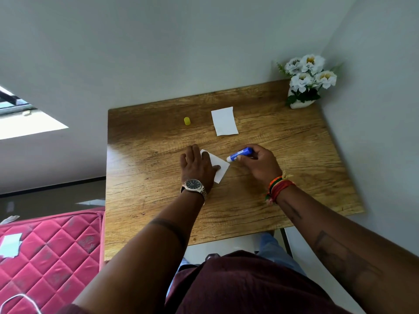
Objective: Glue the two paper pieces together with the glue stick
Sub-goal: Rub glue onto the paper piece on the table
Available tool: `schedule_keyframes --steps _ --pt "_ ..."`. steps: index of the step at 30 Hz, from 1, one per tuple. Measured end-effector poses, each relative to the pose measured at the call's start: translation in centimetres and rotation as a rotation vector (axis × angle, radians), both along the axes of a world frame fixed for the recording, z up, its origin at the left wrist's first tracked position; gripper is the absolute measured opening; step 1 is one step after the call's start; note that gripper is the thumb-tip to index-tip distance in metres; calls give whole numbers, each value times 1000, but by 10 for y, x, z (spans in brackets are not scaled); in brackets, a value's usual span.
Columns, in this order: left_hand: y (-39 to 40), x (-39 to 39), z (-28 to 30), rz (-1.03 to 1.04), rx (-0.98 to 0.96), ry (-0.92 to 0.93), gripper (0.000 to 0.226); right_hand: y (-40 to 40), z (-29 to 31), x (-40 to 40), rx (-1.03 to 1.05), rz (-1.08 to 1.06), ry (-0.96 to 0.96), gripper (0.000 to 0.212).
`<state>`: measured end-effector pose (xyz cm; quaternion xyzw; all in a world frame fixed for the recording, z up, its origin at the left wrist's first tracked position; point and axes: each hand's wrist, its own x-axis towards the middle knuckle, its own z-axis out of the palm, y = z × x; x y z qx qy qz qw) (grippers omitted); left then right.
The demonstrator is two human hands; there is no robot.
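Two paper pieces lie on the tabletop (158, 200) in front of us: the near paper piece (221, 169) sits under our left hand (199, 166), and the far paper piece (224, 121) rests flat and untouched farther back, well apart from the first. Our left hand is spread with straight fingers, palm down, pressing the near paper piece against the wood so that only its right corner and lower edge show beyond the hand. Our right hand (258, 164) is curled round the blue glue stick (240, 154), holding it tilted low with the white tip pointing left; the tip meets the right corner of the near paper piece. A small yellow cap (187, 121) stands alone on the tabletop to the left of the far paper piece, near the back edge. We wear a wristwatch (193, 185) with a dark dial on the left wrist and a bunch of orange and red threads (277, 188) on the right wrist. At the far right corner of the tabletop a white pot (301, 103) holds pale flowers (309, 71) against the grey wall. To the left of the tabletop, lower down, we see a pink quilted mattress (52, 257) with a scrap of white paper (10, 244) lying on it.
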<state>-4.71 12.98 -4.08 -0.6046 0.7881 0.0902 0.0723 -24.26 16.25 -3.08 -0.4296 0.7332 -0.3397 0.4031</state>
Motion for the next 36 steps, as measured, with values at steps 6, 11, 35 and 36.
schedule_keyframes --steps 6,11,35,36 --pt "9 2 4 -25 -43 -66 43 -2 -2 6 -28 -2 57 36" --pt "6 1 5 2 -31 -113 46 4 -7 15 -60 184 258 32" --pt "7 -2 9 11 -57 -145 48 27 2 20 22 411 342 30" --pt "7 -2 9 8 -58 -149 48 25 3 18 35 370 287 30"
